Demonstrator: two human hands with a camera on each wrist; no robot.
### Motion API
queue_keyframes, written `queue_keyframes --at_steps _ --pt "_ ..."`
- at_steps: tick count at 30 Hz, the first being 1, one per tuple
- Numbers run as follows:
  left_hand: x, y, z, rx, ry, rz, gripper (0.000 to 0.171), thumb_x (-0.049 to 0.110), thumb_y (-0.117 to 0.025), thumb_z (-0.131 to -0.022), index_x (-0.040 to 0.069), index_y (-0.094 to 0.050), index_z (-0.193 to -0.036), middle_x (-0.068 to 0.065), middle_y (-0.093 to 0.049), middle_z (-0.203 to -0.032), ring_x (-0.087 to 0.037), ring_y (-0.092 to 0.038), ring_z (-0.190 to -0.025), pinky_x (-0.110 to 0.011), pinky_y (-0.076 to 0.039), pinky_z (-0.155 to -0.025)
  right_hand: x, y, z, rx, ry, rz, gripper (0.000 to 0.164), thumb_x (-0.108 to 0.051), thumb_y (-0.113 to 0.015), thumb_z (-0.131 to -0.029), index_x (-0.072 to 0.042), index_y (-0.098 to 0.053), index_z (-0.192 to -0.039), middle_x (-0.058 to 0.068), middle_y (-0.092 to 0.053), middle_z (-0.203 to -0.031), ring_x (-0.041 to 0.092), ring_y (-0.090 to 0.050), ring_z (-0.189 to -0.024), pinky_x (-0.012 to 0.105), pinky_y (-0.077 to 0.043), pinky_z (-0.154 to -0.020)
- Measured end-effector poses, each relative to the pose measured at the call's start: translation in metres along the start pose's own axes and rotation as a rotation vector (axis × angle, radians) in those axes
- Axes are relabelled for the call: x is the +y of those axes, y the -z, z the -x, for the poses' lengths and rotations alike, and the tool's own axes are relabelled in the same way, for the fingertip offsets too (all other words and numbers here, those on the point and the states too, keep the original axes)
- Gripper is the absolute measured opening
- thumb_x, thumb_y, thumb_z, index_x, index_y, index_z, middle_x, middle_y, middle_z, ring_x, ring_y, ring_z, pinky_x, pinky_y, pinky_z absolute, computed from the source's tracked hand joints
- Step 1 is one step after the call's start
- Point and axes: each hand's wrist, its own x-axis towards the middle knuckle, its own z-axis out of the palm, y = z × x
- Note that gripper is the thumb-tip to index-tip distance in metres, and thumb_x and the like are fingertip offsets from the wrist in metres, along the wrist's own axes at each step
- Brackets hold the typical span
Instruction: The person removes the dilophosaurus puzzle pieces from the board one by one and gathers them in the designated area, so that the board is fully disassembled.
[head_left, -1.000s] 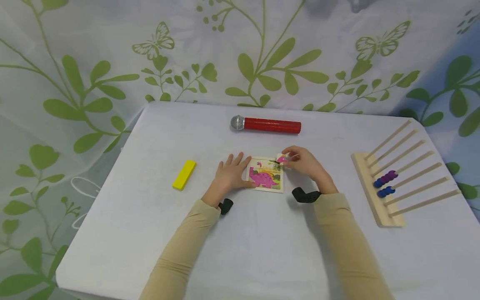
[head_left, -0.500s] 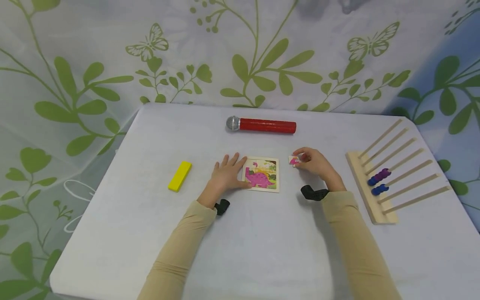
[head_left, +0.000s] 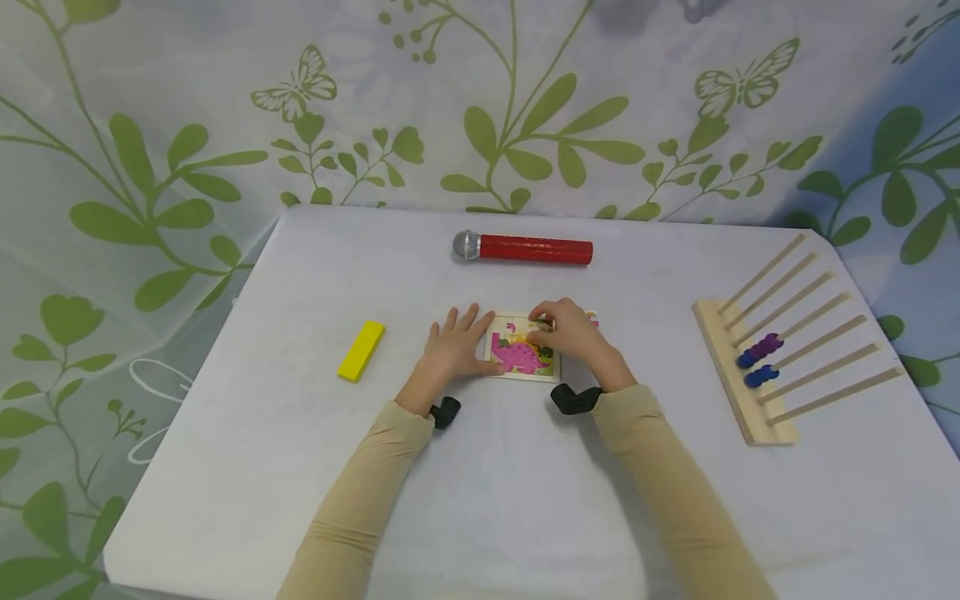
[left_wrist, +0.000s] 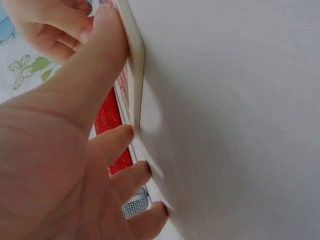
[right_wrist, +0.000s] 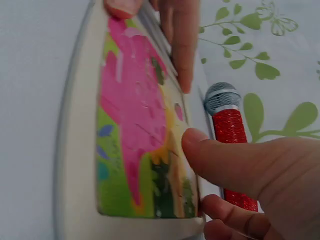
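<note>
Pale wooden square puzzle (head_left: 517, 348) flat on white-covered tabletop (head_left: 495, 500); left hand (head_left: 453, 350) at left edge, fingers spread wide; right hand (head_left: 574, 333) over upper right, fingers bent, hold cannot be told; likely risk: sideways push skewing puzzle, knuckles knocking loose pink-and-white piece (head_left: 593, 317) beside; no clear long axis, printed pink dinosaur (head_left: 514, 359) stretching left-right

A person's left hand (head_left: 452, 350) lies at the left edge of a puzzle (head_left: 517, 358) midway across a tabletop (head_left: 495, 508), the right hand (head_left: 576, 335) over its far right part. A loose piece (head_left: 593, 317) lies right of the puzzle. Behind, near the far edge, lies a microphone (head_left: 525, 249); to the left, a block (head_left: 362, 351); near the right edge, a peg rack (head_left: 733, 381) holding beads (head_left: 767, 347).
</note>
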Motion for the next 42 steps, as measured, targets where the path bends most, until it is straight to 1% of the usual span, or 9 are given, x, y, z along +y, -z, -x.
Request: queue_keyframes --at_steps 6,12,16,21,24,29,35,39,42 --pt "-0.001 -0.001 -0.001 0.005 0.002 0.008 0.094 0.057 -0.064 -0.073 0.024 -0.015 -0.146 -0.004 -0.004 -0.151 -0.032 0.002 -0.136 -0.054 -0.006 -0.105 -0.008 -0.008 -0.003 0.028 -0.032 0.104 0.033 -0.021 -0.07 -0.081 -0.005 -0.06 -0.109 0.015 -0.05 -0.101 0.027 -0.049 -0.092 0.04 -0.044 -0.083" --pt "0.0 -0.001 -0.001 0.012 -0.004 0.0 0.095 0.057 -0.065 -0.073 0.023 -0.016 -0.146 -0.005 -0.006 -0.151 -0.034 0.0 -0.135 -0.055 -0.008 -0.104 -0.013 -0.009 0.0 0.029 -0.057 0.121 0.033 -0.017 -0.07 -0.08 -0.003 -0.061 -0.109 0.014 -0.052 -0.104 0.028 -0.05 -0.098 0.04 -0.043 -0.087" --pt "0.001 0.0 0.0 0.011 -0.003 -0.002 0.095 0.057 -0.065 -0.073 0.023 -0.016 -0.146 -0.005 -0.005 -0.151 -0.034 0.0 -0.135 -0.055 -0.008 -0.104 -0.015 -0.006 0.0 0.014 -0.05 0.104 0.034 -0.016 -0.07 -0.08 -0.002 -0.059 -0.109 0.014 -0.051 -0.104 0.027 -0.05 -0.096 0.039 -0.044 -0.086" --pt "0.002 0.001 0.001 0.003 -0.004 0.001 0.094 0.057 -0.064 -0.073 0.023 -0.015 -0.146 -0.005 -0.005 -0.151 -0.033 0.001 -0.135 -0.055 -0.008 -0.104 -0.013 -0.003 -0.002 -0.003 0.0 0.086 0.035 -0.014 -0.07 -0.079 0.0 -0.054 -0.107 0.015 -0.049 -0.104 0.028 -0.048 -0.095 0.04 -0.042 -0.086" --pt "0.002 0.002 0.002 -0.001 -0.004 0.002 0.094 0.056 -0.064 -0.074 0.022 -0.015 -0.146 -0.005 -0.005 -0.151 -0.033 0.001 -0.135 -0.056 -0.008 -0.104 -0.009 -0.003 -0.004 -0.006 0.019 0.042 0.035 -0.013 -0.07 -0.079 0.0 -0.052 -0.106 0.015 -0.05 -0.105 0.027 -0.048 -0.095 0.039 -0.042 -0.086" --pt "0.002 0.002 0.002 0.0 -0.001 0.004 0.094 0.056 -0.064 -0.074 0.022 -0.015 -0.146 -0.005 -0.005 -0.151 -0.033 0.001 -0.135 -0.056 -0.007 -0.104 -0.003 -0.005 -0.006 -0.01 0.028 -0.041 0.033 -0.01 -0.069 -0.08 0.0 -0.053 -0.107 0.014 -0.051 -0.104 0.026 -0.048 -0.089 0.037 -0.044 -0.08" --pt "0.002 0.002 0.002 0.001 0.001 0.0 0.093 0.055 -0.065 -0.074 0.022 -0.015 -0.146 -0.006 -0.005 -0.151 -0.033 0.001 -0.135 -0.056 -0.008 -0.104 -0.001 -0.006 -0.007 -0.019 0.049 -0.042 0.027 -0.009 -0.068 -0.081 -0.001 -0.058 -0.105 0.012 -0.051 -0.102 0.024 -0.053 -0.086 0.035 -0.047 -0.077" --pt "0.003 0.002 0.002 -0.002 0.004 0.001 0.093 0.055 -0.065 -0.074 0.022 -0.015 -0.146 -0.006 -0.005 -0.151 -0.033 0.001 -0.136 -0.056 -0.008 -0.104 -0.001 -0.006 -0.006 -0.017 0.072 -0.041 0.034 -0.007 -0.067 -0.082 -0.001 -0.055 -0.113 0.013 -0.052 -0.103 0.024 -0.055 -0.086 0.036 -0.048 -0.077" --pt "0.003 0.002 0.002 -0.005 0.005 0.003 0.093 0.055 -0.065 -0.074 0.022 -0.015 -0.146 -0.006 -0.005 -0.151 -0.033 0.001 -0.136 -0.056 -0.007 -0.104 -0.001 -0.004 -0.004 -0.017 0.082 -0.077 0.043 -0.007 -0.067 -0.082 -0.001 -0.052 -0.121 0.014 -0.052 -0.105 0.025 -0.055 -0.088 0.037 -0.048 -0.078"
